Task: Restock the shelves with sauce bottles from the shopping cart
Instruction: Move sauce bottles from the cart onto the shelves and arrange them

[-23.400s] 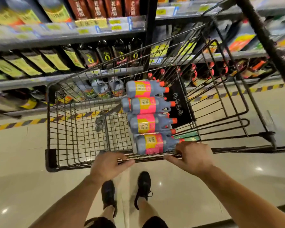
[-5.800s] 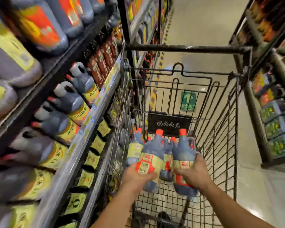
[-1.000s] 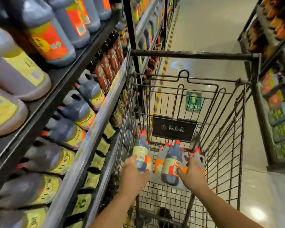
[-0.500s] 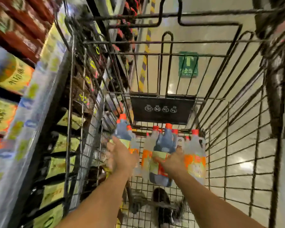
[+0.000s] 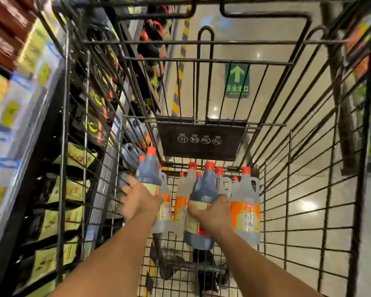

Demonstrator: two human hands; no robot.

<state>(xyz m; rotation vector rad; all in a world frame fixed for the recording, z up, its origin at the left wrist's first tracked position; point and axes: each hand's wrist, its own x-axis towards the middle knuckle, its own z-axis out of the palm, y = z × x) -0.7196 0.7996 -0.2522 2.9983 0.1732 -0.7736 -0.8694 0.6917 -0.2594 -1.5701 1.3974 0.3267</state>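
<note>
Left bottle (image 5: 149, 174) clamped in left hand (image 5: 140, 200) fingers, right bottle (image 5: 202, 194) in right hand (image 5: 212, 213); left grip blurred, probably firm. Both to be raised clear of cart (image 5: 201, 138) wires before shelving.

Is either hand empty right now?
No, the left hand grips the left dark bottle and the right hand grips the right dark bottle.

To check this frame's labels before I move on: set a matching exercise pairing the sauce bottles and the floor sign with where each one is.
Things: 1 leftmost dark red-capped sauce bottle; 2 middle dark red-capped sauce bottle; 3 rightmost pale orange-labelled bottle; 4 green arrow sign.
Places: A on the floor beyond the black wire cart; B gripped by the left hand; C standing ungripped in the cart; D gripped by the right hand.
Pairs: 1-B, 2-D, 3-C, 4-A.
</note>
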